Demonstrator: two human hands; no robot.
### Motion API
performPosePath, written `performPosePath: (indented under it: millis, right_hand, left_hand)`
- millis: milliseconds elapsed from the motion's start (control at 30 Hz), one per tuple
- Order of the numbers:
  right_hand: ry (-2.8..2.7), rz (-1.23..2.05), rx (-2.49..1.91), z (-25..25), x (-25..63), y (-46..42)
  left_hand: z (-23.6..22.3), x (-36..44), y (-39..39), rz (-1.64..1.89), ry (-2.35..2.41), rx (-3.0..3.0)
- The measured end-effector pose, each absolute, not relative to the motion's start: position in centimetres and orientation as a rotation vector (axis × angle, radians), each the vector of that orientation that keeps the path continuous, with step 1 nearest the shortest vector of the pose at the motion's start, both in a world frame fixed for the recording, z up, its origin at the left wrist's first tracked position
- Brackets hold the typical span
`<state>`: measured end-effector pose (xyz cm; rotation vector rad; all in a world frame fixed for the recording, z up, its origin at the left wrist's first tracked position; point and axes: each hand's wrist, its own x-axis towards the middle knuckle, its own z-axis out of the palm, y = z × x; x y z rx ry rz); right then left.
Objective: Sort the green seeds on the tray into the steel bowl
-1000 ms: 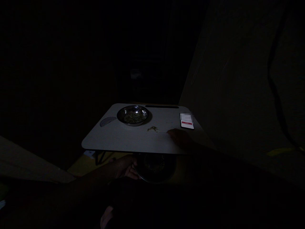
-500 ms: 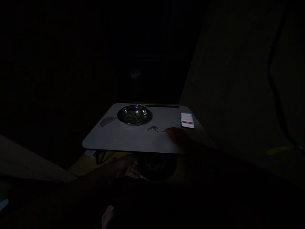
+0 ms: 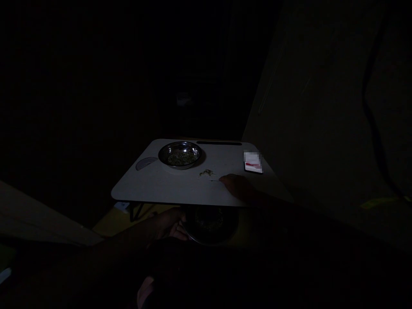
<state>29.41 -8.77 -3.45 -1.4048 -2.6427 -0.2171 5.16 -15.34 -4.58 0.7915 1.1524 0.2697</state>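
My right hand [image 3: 236, 185] is closed over the white folding table [image 3: 170, 189], pinching a slim utensil [image 3: 214, 180] whose tip points left; its exact kind is too dark to tell. Just beyond the tip lies a small heap of greenish-brown bits [image 3: 206, 173] on the tabletop. Below the table's near edge, my left hand [image 3: 172, 223] grips the left rim of a dark round bowl [image 3: 206, 241]. Faint bits show inside that bowl. A shiny steel bowl [image 3: 180, 167] stands on the table at the back left, holding chopped greenish bits [image 3: 182, 159].
A lit phone [image 3: 253, 168] lies on the table's right side. Beside the steel bowl is a grey half-round marking [image 3: 146, 163]. A dark slot [image 3: 219, 143] runs along the far edge. A wall [image 3: 309, 128] rises at the right. The room is very dark.
My right hand has drawn slightly toward me, and the utensil's tip has come away from the small heap. My left hand and the dark bowl stay in place.
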Motion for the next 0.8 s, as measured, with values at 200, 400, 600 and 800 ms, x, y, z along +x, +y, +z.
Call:
performPosePath:
  millis: [200, 400, 600, 800]
  right_hand:
    - [-2.702, -0.185, -1.292, -3.1, 28.4, -9.9]
    - [-2.692, -0.122, -1.134, -3.0, 28.3, -11.4]
    - [-2.686, -0.073, -0.988, -3.5, 28.1, -12.5]
    - [-2.748, -0.048, -0.869, -2.9, 27.4, -14.2]
  left_hand:
    - [-4.7, 5.1, -15.2, 0.263, 1.124, 0.798]
    - [-4.6, 5.2, -15.2, 0.28, 1.141, 0.797]
    - [-4.3, 5.3, -15.3, 0.264, 1.156, 0.802]
    - [-4.3, 5.2, -15.3, 0.259, 1.187, 0.792]
